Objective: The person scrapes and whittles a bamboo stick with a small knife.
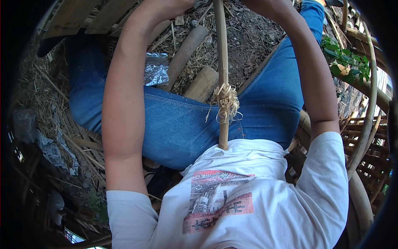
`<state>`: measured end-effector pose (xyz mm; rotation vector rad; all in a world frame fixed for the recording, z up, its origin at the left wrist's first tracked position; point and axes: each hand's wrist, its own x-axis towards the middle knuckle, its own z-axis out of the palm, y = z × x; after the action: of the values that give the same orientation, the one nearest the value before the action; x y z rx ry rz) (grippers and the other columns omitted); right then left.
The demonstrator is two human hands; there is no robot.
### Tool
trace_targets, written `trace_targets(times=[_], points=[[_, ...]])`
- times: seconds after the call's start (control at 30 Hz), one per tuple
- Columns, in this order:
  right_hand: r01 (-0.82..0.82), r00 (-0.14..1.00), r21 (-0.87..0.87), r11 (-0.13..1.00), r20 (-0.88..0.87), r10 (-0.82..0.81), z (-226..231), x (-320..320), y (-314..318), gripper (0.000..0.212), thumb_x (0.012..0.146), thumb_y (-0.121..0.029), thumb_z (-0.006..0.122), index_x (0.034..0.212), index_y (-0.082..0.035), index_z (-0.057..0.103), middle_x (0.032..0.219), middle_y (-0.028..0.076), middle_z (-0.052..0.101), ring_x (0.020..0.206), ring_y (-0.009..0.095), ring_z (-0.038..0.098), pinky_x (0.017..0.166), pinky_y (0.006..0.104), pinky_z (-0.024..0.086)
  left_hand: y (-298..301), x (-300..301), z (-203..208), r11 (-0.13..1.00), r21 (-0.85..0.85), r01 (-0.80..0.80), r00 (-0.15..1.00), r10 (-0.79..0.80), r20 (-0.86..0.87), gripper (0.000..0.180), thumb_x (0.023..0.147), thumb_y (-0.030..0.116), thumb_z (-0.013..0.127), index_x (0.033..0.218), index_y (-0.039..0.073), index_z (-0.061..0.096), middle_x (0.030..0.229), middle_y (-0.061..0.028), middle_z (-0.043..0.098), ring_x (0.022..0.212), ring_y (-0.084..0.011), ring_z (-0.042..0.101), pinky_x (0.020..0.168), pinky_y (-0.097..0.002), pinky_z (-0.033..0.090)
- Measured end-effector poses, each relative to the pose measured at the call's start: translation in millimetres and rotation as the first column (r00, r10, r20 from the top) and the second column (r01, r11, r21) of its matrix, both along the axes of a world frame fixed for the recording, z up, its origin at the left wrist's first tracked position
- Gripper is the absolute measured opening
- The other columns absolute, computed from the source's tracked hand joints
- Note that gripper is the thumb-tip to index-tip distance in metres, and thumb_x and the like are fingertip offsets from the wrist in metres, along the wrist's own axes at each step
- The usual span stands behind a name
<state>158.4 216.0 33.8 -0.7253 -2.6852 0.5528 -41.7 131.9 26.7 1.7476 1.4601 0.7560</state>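
A long, narrow bamboo stick (222,50) runs from the top edge down to my waist, its lower end against my white shirt. Around its lower part sits a tangle of pale curly shavings (227,103). Both my arms reach up and forward on either side of it. My left hand (179,3) shows only in part at the top edge, left of the stick. To the right of the stick, my right hand (261,3) is likewise cut off by the frame. The fingers of both hands are out of sight, so I cannot tell what they hold.
My legs in blue jeans (178,124) are spread on soil and straw. Between them lie cut bamboo lengths (202,85) and a shiny silver wrapper (156,69). Wooden slats (68,18) stand at the upper left. Bent poles (368,112), leaves (346,58) and woven lattice (369,141) are at right.
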Motion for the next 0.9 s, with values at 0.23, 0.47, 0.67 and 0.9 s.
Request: trace_targets(times=[0.23, 0.47, 0.67, 0.9], points=[[0.023, 1.0, -0.026, 0.999, 0.015, -0.022, 1, 3, 3, 0.028, 0.101, -0.023, 0.06, 0.095, -0.001, 0.078, 0.078, 0.017, 0.073, 0.064, 0.03, 0.069, 0.065, 0.0418, 0.056, 6, 1, -10, 0.999, -0.038, 0.003, 0.999, -0.002, 0.042, 0.031, 0.105, 0.023, 0.056, 0.086, -0.001, 0.065, 0.067, -0.0044, 0.058, 0.062, -0.0126, 0.051, 0.058, -0.0331, 0.043], [0.008, 0.999, -0.096, 0.995, 0.035, -0.005, 3, 5, -4, 0.031, 0.102, -0.024, 0.059, 0.096, 0.0, 0.077, 0.078, 0.019, 0.073, 0.067, 0.031, 0.07, 0.067, 0.0425, 0.056, 3, 1, -12, 0.995, -0.077, 0.056, 0.998, -0.053, 0.038, 0.033, 0.106, 0.025, 0.055, 0.088, -0.001, 0.066, 0.066, -0.0034, 0.055, 0.063, -0.012, 0.051, 0.058, -0.0332, 0.042], [0.073, 0.993, -0.149, 0.986, 0.1, -0.058, 7, 9, -19, 0.033, 0.103, -0.026, 0.058, 0.097, 0.0, 0.078, 0.072, 0.018, 0.071, 0.062, 0.031, 0.069, 0.064, 0.0424, 0.055, -8, 6, -5, 0.992, -0.121, 0.03, 0.997, -0.038, -0.063, 0.034, 0.106, 0.025, 0.054, 0.088, -0.002, 0.066, 0.065, -0.005, 0.054, 0.061, -0.0135, 0.05, 0.059, -0.0339, 0.042], [0.05, 0.999, -0.151, 0.987, 0.015, -0.048, 5, 17, -37, 0.032, 0.103, -0.027, 0.058, 0.1, -0.002, 0.078, 0.073, 0.019, 0.071, 0.06, 0.032, 0.068, 0.063, 0.0423, 0.054, -22, 12, -15, 0.997, -0.052, 0.059, 0.998, -0.059, -0.008, 0.032, 0.104, 0.023, 0.055, 0.087, -0.002, 0.065, 0.065, -0.0068, 0.055, 0.062, -0.0157, 0.05, 0.061, -0.0361, 0.043]])
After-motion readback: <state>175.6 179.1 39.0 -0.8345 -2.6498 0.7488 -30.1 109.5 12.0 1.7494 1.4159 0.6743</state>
